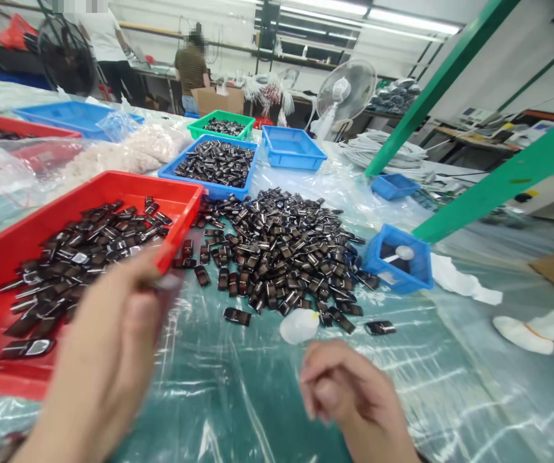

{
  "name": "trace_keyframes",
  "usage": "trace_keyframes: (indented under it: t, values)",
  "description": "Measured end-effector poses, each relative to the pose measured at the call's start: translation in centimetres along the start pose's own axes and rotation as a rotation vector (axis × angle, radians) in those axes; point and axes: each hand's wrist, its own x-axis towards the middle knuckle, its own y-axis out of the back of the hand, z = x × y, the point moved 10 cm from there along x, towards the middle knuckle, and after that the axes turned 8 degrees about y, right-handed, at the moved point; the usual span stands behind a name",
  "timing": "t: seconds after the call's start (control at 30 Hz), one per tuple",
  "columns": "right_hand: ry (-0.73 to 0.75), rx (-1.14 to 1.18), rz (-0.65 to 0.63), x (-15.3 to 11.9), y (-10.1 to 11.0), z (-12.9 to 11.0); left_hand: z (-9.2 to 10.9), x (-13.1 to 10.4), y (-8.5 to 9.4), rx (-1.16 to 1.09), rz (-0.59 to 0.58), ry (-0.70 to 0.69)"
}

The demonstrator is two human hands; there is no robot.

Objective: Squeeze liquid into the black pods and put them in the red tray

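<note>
My left hand (pixel 112 341) is over the near right side of a large red tray (pixel 127 183); its fingers are curled together and blurred, with something small and indistinct at the fingertips. Inside that tray lie many dark, glossy parts (pixel 93 241). My right hand (pixel 349 392) hovers above the green table covering, fingers curled inward, and whether anything is inside them is hidden. Just beyond it sits a small whitish, translucent round object (pixel 300 326). A big heap of the same dark parts (pixel 286 244) spreads behind, with a few loose ones around its near edge.
Behind the heap are a filled blue tray (pixel 209 186), a green tray (pixel 242 136) and another blue tray (pixel 296 161). A small blue bin (pixel 402 283) with a white scoop stands right, near green posts (pixel 493 180). White gloves (pixel 537 331) lie right. Two people stand far back.
</note>
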Motion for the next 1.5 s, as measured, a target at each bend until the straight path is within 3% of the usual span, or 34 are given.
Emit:
trace_keyframes:
  t: [0.07,0.13,0.2,0.27,0.37,0.47,0.67,0.93,1.17,1.37,1.5]
  values:
    - [0.113,-0.137,0.128,0.0,2.3,-1.8,-1.5,0.7,1.8,0.246,0.207,0.099]
    - [0.171,-0.257,0.235,-0.1,4.2,-2.8,0.1,0.4,0.5,0.357,0.215,-0.081]
    - [0.211,-0.353,0.3,-0.1,5.5,-3.2,1.6,-0.9,-2.3,0.33,0.123,-0.27]
    - [0.232,-0.427,0.325,0.1,6.2,-2.9,2.3,-2.2,-5.4,0.267,-0.019,-0.367]
    - [0.185,-0.522,0.27,0.7,6.2,-1.4,1.6,-3.0,-8.8,0.2,-0.179,-0.354]
    - [0.083,-0.588,0.15,1.1,5.3,0.6,0.3,-2.6,-10.3,0.106,-0.296,-0.259]
    - [0.019,-0.62,0.05,1.0,4.4,1.9,-0.8,-2.4,-10.6,-0.195,-0.502,0.006]
    - [0.036,-0.65,0.076,0.7,4.9,2.1,-0.6,-3.2,-11.7,-0.529,-0.755,0.284]
    - [-0.02,-0.658,-0.008,0.9,3.9,2.6,-1.2,-3.7,-12.2,-0.672,-0.777,0.384]
    - [-0.015,-0.625,0.004,1.0,3.9,2.0,-1.2,-3.8,-11.4,-0.58,-0.702,0.348]
    - [0.002,-0.618,0.026,0.8,4.3,1.8,-1.1,-4.3,-11.3,-0.498,-0.711,0.322]
